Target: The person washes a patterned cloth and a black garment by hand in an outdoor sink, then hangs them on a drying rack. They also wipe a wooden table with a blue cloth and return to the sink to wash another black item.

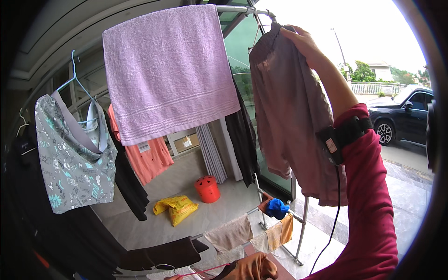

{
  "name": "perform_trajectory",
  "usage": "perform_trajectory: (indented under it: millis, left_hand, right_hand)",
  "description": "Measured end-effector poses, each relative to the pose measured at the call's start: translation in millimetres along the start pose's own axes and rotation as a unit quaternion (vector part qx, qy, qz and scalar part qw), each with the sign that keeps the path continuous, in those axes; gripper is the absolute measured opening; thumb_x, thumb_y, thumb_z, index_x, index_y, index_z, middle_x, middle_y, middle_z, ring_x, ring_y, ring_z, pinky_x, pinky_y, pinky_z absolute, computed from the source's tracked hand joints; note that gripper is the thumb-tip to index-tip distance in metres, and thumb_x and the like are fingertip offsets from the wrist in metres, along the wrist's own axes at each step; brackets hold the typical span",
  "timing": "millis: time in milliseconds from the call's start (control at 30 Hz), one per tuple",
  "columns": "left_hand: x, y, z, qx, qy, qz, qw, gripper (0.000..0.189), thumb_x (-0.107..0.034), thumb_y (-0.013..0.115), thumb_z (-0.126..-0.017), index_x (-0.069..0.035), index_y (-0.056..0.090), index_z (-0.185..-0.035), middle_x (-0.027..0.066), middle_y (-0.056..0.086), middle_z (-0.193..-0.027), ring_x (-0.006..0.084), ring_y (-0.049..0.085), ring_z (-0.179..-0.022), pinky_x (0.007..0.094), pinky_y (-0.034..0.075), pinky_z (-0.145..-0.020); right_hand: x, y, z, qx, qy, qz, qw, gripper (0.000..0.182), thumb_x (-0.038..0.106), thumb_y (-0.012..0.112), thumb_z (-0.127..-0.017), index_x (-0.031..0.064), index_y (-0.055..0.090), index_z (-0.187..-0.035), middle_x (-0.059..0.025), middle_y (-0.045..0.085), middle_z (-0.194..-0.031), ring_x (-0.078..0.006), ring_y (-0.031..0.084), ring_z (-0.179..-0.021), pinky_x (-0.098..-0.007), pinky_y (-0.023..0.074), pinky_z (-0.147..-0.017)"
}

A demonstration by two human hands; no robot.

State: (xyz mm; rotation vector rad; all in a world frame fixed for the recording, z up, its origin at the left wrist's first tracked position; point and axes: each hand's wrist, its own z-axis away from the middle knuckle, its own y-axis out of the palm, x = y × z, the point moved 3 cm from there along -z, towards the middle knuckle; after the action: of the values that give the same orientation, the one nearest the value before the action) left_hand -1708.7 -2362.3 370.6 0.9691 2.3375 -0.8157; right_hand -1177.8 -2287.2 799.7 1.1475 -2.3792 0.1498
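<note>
My right hand (303, 43) grips the dark elastic waistband of a pair of mauve trousers (287, 112), which hang at the end of the metal rail (233, 9). At the bottom edge, a sliver of my left hand (173, 277) shows at a pink clothes hanger (206, 269). A brown garment (253, 267) hangs on that hanger, partly cut off by the frame. A lilac towel (168, 77) is draped over the rail, left of the trousers.
A grey printed top (80, 168) hangs on a blue hanger (74, 75) at left, with a coral shirt (150, 159) behind. Cloths (229, 232) lie over a lower rack. A red bucket (207, 189) and yellow bag (180, 209) stand on the floor. Outside is a dark car (406, 112).
</note>
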Motion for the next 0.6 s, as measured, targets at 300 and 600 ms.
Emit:
perform_trajectory:
  millis: [300,600]
  left_hand:
    - [-23,-10,14,-0.024,-0.087,-0.113,0.99,0.015,-0.014,0.06,-0.086,-0.003,0.068,-0.091,0.0139,0.068,-0.084,0.0278,0.063,-0.073,0.0355,0.05,-0.065]
    - [-59,0,51,-0.07,-0.144,-0.091,0.983,0.018,-0.017,0.059,-0.087,-0.002,0.068,-0.093,0.0147,0.068,-0.086,0.0282,0.063,-0.074,0.0355,0.05,-0.069]
  right_hand:
    - [-38,3,-45,-0.235,-0.099,-0.105,0.961,0.031,0.025,0.054,-0.087,0.0033,0.066,-0.105,-0.0127,0.066,-0.098,-0.0226,0.061,-0.093,-0.0334,0.0467,-0.081]
    - [-14,-23,-71,-0.254,-0.272,-0.007,0.928,0.026,0.014,0.057,-0.086,-0.0016,0.064,-0.105,-0.0159,0.066,-0.102,-0.0246,0.061,-0.098,-0.0315,0.045,-0.088]
